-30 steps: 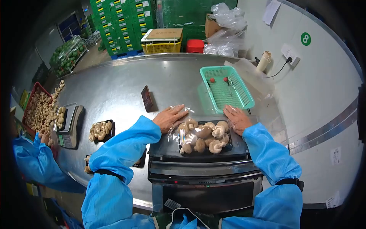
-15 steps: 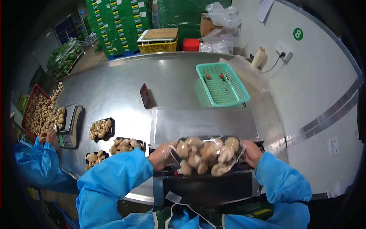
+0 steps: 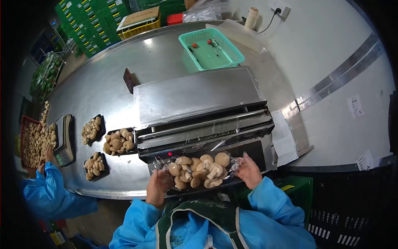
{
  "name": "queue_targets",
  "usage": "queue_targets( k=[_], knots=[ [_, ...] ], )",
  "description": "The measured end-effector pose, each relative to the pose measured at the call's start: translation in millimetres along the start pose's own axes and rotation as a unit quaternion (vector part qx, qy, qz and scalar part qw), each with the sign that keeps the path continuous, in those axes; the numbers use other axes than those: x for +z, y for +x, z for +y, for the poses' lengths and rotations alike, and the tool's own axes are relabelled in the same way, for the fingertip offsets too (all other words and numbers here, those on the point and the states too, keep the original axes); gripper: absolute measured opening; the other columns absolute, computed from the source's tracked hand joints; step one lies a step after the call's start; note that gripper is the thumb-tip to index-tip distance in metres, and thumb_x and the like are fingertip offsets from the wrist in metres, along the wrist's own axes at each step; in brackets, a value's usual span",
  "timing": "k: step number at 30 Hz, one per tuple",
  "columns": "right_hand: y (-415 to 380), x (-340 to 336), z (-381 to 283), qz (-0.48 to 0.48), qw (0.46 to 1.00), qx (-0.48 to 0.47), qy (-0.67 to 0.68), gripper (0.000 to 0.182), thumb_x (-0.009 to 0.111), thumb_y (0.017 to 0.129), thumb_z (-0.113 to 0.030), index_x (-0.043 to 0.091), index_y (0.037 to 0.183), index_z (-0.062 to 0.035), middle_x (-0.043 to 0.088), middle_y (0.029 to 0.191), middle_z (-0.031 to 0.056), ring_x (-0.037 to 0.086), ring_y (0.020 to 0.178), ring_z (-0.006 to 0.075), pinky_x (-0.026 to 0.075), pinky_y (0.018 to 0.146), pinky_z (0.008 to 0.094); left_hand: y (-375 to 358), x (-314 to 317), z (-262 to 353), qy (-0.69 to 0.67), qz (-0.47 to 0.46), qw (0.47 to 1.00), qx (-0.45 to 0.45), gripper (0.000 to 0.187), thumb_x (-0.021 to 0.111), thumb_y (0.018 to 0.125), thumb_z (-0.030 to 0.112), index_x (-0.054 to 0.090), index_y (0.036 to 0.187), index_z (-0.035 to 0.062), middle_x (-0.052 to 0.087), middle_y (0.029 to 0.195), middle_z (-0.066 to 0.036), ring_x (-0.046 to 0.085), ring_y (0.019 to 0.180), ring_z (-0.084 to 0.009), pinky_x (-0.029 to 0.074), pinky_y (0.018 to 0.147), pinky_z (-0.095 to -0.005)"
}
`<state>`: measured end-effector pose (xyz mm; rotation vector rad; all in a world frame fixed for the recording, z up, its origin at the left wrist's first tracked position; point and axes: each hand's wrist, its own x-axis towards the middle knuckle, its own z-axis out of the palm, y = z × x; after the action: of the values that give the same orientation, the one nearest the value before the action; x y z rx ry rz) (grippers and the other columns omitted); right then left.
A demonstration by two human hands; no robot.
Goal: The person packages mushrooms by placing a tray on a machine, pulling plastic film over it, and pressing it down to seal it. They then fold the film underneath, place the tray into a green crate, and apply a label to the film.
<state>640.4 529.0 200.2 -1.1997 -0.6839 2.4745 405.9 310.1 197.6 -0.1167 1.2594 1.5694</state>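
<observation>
A black tray of mushrooms (image 3: 199, 171) covered with clear plastic film lies in front of me, at the near side of the wrapping machine (image 3: 203, 128). My left hand (image 3: 159, 185) is closed at the tray's left end, its fingers partly behind the film. At the right end, my right hand (image 3: 248, 171) is closed on the loose film (image 3: 235, 164) by the tray's edge. Some fingertips of both hands are hidden by film and tray. A red light glows on the machine's front, just above the tray.
Trays of mushrooms (image 3: 119, 142) stand left of the machine. A co-worker's hands (image 3: 45, 159) are by a scale (image 3: 65, 141) and a red crate of mushrooms (image 3: 23, 143). Behind the machine are a green basket (image 3: 211, 62) and a dark upright block (image 3: 129, 80). A wall (image 3: 331, 83) bounds the right.
Both hands have brought the wrapped tray from over the machine toward my body and lower. The machine's bar and front now show. My view has tilted down and turned.
</observation>
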Motion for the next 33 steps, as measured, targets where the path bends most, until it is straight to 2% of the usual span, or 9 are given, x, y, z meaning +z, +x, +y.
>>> queue_targets(
  k=[5,14,16,20,24,27,28,30,33],
  knots=[
    [16.0,12.7,30.3,0.141,0.804,-0.377,-0.437,0.024,0.050,0.093,-0.019,0.059,0.078,-0.0019,0.056,0.069,0.0016,0.048,0.060,0.0073,0.038,0.054,0.0237,-1.9,2.2,-15.1,0.271,0.095,0.938,0.195,0.021,0.053,0.092,0.021,0.058,0.094,0.0011,0.056,0.081,-0.001,0.048,0.072,-0.0066,0.040,0.063,-0.0217],
    [-50.6,-7.6,86.0,0.289,0.911,-0.276,-0.101,0.027,0.048,0.094,-0.021,0.049,0.072,-0.0062,0.042,0.059,-0.0049,0.035,0.051,0.0028,0.029,0.044,0.0223,-1.7,-30.0,-9.8,0.304,0.077,0.899,0.307,0.022,0.052,0.091,0.014,0.051,0.073,0.0012,0.047,0.063,0.002,0.038,0.060,-0.0058,0.033,0.052,-0.0230],
    [-49.2,-29.0,114.2,0.314,0.911,-0.249,-0.099,0.026,0.047,0.094,-0.019,0.049,0.071,-0.0074,0.042,0.061,-0.0054,0.036,0.055,0.0016,0.029,0.047,0.0208,8.8,-40.5,-10.5,0.433,0.069,0.834,0.336,0.021,0.053,0.090,0.012,0.050,0.073,0.0002,0.045,0.057,-0.005,0.038,0.056,-0.0074,0.034,0.049,-0.0269],
    [13.4,-55.4,162.1,0.381,0.814,-0.396,-0.189,0.023,0.045,0.094,-0.019,0.055,0.084,-0.0007,0.051,0.069,-0.0012,0.045,0.068,0.0080,0.039,0.060,0.0261,49.5,-3.4,0.7,0.672,0.004,0.593,0.444,0.012,0.055,0.085,0.017,0.053,0.082,0.0052,0.059,0.071,-0.020,0.055,0.061,-0.0400,0.043,0.051,-0.0447],
    [22.9,-25.2,186.6,0.156,0.929,-0.274,0.193,0.011,0.047,0.091,-0.013,0.055,0.091,-0.0047,0.053,0.082,0.0021,0.049,0.069,0.0116,0.043,0.057,0.0287,65.3,8.9,-10.6,0.727,-0.033,0.545,0.417,0.013,0.054,0.084,0.020,0.053,0.086,0.0072,0.060,0.077,-0.020,0.058,0.066,-0.0385,0.044,0.054,-0.0463],
    [-7.4,2.9,183.6,-0.158,0.902,-0.121,0.383,0.009,0.049,0.086,-0.007,0.052,0.094,-0.0074,0.049,0.086,0.0018,0.049,0.071,0.0115,0.043,0.052,0.0274,44.2,3.7,-16.0,0.676,-0.111,0.649,0.332,0.015,0.054,0.085,0.020,0.053,0.087,0.0050,0.061,0.075,-0.017,0.062,0.070,-0.0325,0.047,0.062,-0.0409],
    [-19.5,11.2,182.5,-0.327,0.838,-0.083,0.429,0.013,0.049,0.083,-0.004,0.050,0.094,-0.0084,0.046,0.086,0.0011,0.048,0.073,0.0105,0.042,0.050,0.0255,58.0,-25.8,-36.9,0.481,-0.200,0.821,0.232,0.018,0.052,0.089,0.020,0.055,0.093,0.0029,0.063,0.077,-0.010,0.062,0.073,-0.0217,0.048,0.066,-0.0355],
    [-35.2,22.8,188.2,-0.433,0.791,0.006,0.432,0.007,0.049,0.084,-0.004,0.051,0.090,-0.0082,0.050,0.089,0.0015,0.050,0.080,0.0115,0.043,0.051,0.0246,2.8,-27.9,-40.3,0.177,-0.261,0.949,0.025,0.023,0.052,0.091,0.018,0.054,0.108,0.0027,0.061,0.101,-0.005,0.060,0.086,-0.0146,0.049,0.078,-0.0274],
    [-55.4,28.3,229.8,-0.427,0.838,-0.123,0.318,0.006,0.050,0.085,-0.005,0.052,0.090,-0.0080,0.051,0.091,0.0018,0.051,0.082,0.0118,0.044,0.055,0.0246,-17.6,-77.6,-70.1,-0.141,-0.335,0.891,-0.272,0.029,0.055,0.089,0.014,0.050,0.114,0.0012,0.059,0.107,-0.009,0.058,0.097,-0.0173,0.047,0.086,-0.0321]
  ],
)
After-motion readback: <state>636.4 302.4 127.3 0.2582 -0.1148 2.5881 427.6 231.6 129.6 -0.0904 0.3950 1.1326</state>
